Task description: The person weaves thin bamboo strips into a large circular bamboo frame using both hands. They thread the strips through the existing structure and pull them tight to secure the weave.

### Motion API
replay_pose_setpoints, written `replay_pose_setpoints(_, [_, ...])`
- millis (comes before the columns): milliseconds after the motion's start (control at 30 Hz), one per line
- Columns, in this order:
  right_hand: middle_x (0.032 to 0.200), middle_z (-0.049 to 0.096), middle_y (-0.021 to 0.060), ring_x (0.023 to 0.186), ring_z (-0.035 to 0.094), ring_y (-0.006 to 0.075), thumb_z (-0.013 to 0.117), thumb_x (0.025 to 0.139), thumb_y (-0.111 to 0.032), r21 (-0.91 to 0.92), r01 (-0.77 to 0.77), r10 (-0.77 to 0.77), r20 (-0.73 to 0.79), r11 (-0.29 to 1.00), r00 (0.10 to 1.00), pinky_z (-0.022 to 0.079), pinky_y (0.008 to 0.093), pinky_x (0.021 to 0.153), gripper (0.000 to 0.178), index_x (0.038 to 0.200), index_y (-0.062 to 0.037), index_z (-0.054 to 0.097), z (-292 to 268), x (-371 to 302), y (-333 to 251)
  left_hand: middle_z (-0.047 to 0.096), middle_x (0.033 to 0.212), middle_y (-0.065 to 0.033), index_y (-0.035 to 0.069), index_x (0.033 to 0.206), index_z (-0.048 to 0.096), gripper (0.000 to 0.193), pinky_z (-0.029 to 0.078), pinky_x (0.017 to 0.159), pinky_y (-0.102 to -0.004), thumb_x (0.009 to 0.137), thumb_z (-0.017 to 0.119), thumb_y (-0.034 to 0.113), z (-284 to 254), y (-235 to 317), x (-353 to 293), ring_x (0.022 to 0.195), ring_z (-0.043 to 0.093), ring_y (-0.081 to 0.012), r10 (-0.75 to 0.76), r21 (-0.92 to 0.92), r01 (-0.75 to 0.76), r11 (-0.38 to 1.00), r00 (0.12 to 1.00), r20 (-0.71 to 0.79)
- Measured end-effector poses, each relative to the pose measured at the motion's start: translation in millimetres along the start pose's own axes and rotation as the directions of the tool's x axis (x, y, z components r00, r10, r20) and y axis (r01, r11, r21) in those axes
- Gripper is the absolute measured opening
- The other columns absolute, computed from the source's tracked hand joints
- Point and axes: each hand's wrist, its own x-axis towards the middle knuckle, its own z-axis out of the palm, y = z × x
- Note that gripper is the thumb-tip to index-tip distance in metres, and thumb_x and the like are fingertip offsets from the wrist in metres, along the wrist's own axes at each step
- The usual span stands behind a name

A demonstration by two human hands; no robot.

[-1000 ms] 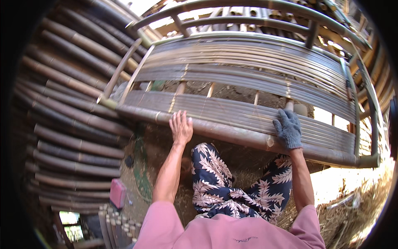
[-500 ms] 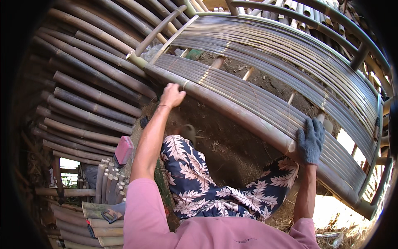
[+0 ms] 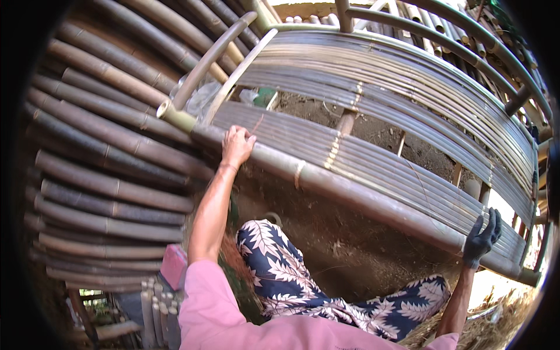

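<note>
A long bamboo bench, with a seat of narrow slats and a thick front pole, lies slantwise before me. My left hand is bare, its fingers curled over the front pole near the pole's cut left end. A thin brown strand lies on the slats just beyond those fingertips; whether they touch it I cannot tell. Towards the right end, my right hand wears a dark grey glove. Its fingers are stretched and apart at the front slats, with nothing in them. Pale bindings cross the slats.
Stacked bamboo poles crowd the left side. Beside my left arm is a pink block-like object. Short bamboo pieces stand at lower left. Curved bamboo rails rise along the far side. Bare soil shows under the bench.
My left hand has moved left along the front pole, away from a ring-like joint. My gloved right hand stays near the right-hand binding, fingers more spread. The whole view has shifted.
</note>
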Motion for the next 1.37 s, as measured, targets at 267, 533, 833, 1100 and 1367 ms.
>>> replay_pose_setpoints(267, [0.124,0.061,0.0187,0.116,0.059,0.0353,0.071,0.081,-0.002,0.742,-0.207,-0.213,0.427,0.637,0.879,0.047,0.0449,0.101,0.055,0.134,-0.0054,0.055,-3.8,87.1,-345.4,0.067,0.075,-0.0074,-0.001,0.097,0.068,0.025,0.052,0.059,-0.0304,0.098,0.063,0.024,-114.1,88.6,-84.3,0.060,0.066,-0.0141,0.526,-0.799,0.008,0.602,0.749,0.404])
replay_pose_setpoints(533, [0.115,0.068,0.0142,0.112,0.063,0.0310,0.072,0.088,-0.011,0.910,-0.404,-0.579,0.382,0.097,0.721,0.045,0.0446,0.105,0.025,0.113,-0.0088,0.071,2.8,162.6,-529.1,0.067,0.077,-0.0097,0.000,0.092,0.071,0.011,0.051,0.066,-0.0290,0.092,0.069,0.010,-228.9,-5.0,-39.6,0.071,0.065,-0.0179,0.683,-0.883,-0.336,0.328,0.730,-0.025])
replay_pose_setpoints(833, [0.087,0.073,0.0144,0.080,0.070,0.0359,0.064,0.087,-0.030,0.033,-0.382,0.300,0.559,0.923,0.773,0.054,0.0452,0.071,0.024,0.089,-0.0093,0.077,129.9,183.9,-503.0,0.070,0.105,-0.0117,0.004,0.095,0.075,0.036,0.050,0.094,-0.0421,0.100,0.055,0.034,-48.8,-49.6,164.1,0.099,0.068,-0.0279,0.558,-0.452,-0.518,0.726,0.828,-0.052])
replay_pose_setpoints(1100, [0.106,0.071,0.0219,0.101,0.069,0.0393,0.057,0.084,-0.029,-0.273,-0.370,0.406,0.844,0.888,0.351,0.054,0.0468,0.089,0.030,0.091,-0.0078,0.078,212.5,159.3,-529.4,0.072,0.089,-0.0125,0.009,0.083,0.071,0.049,0.043,0.083,-0.0467,0.103,0.042,0.043,27.3,-38.1,136.8,0.086,0.065,-0.0324,0.564,-0.268,-0.541,0.797,0.825,0.011])
replay_pose_setpoints(1367, [0.112,0.070,0.0200,0.099,0.068,0.0396,0.054,0.087,-0.027,0.219,-0.112,-0.214,0.976,0.969,0.049,0.054,0.0452,0.088,0.034,0.102,-0.0045,0.074,281.4,160.0,-532.4,0.073,0.089,-0.0216,0.007,0.103,0.069,0.042,0.046,0.086,-0.0499,0.100,0.039,0.037,8.7,-20.6,144.5,0.092,0.069,-0.0371,0.472,-0.200,-0.428,0.881,0.814,0.339])
